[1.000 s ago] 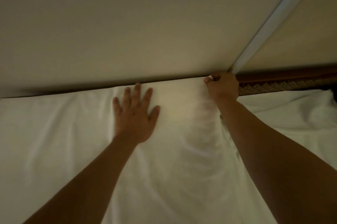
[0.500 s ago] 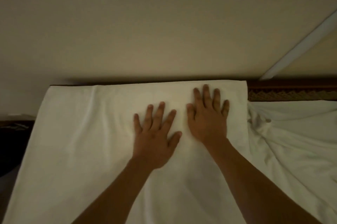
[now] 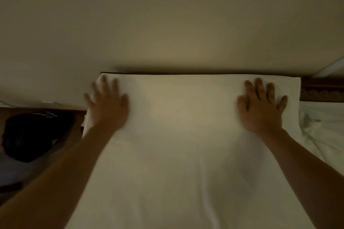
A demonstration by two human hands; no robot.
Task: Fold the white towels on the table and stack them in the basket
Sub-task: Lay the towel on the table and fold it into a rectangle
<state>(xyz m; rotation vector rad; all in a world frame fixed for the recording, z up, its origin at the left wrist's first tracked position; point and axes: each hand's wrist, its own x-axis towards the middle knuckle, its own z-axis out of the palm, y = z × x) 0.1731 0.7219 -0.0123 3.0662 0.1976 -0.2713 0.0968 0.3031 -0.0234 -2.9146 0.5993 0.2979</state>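
Observation:
A white towel (image 3: 186, 126) lies flat in front of me, its far edge straight along the wall. My left hand (image 3: 107, 104) lies flat, fingers spread, on the towel's far left corner; it is blurred. My right hand (image 3: 260, 106) lies flat with spread fingers near the far right corner. Neither hand grips the cloth. More white towel fabric (image 3: 323, 128) lies crumpled to the right. No basket is in view.
A plain beige wall (image 3: 167, 24) rises just behind the towel. A dark object (image 3: 31, 135) sits at the left on a patterned surface (image 3: 74, 133). A dark wooden edge with patterned trim (image 3: 320, 91) shows at the right, under a white strip (image 3: 329, 68).
Both hands slid apart across the towel, left hand to the left corner, right hand to the right corner. Earlier the right hand let go of the far edge and went flat.

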